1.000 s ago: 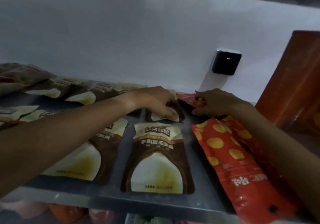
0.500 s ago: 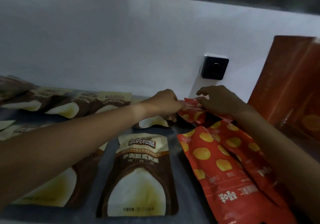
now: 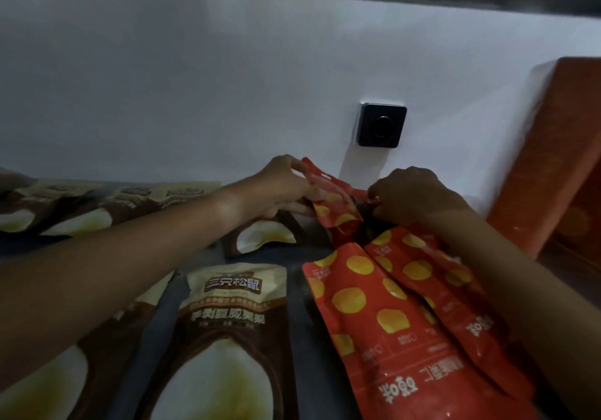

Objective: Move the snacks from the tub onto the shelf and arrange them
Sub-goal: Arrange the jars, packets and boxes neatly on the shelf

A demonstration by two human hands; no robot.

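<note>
- Left hand [image 3: 283, 188] pinches the far red packet [image 3: 328, 198] at its left edge, lifted at the shelf's [image 3: 299, 276] back.
- Right hand [image 3: 413, 195] curls onto that packet's right side; exact grip unclear.
- Brown pouches [image 3: 227, 322] lie left, two red packets [image 3: 383, 315] near right.

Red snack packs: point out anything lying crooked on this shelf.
The two front red packs lie slanted and overlap, unlike the brown packs lying flat in rows. The rear red pack, gripped by the left hand and right hand, is lifted and crumpled.
</note>
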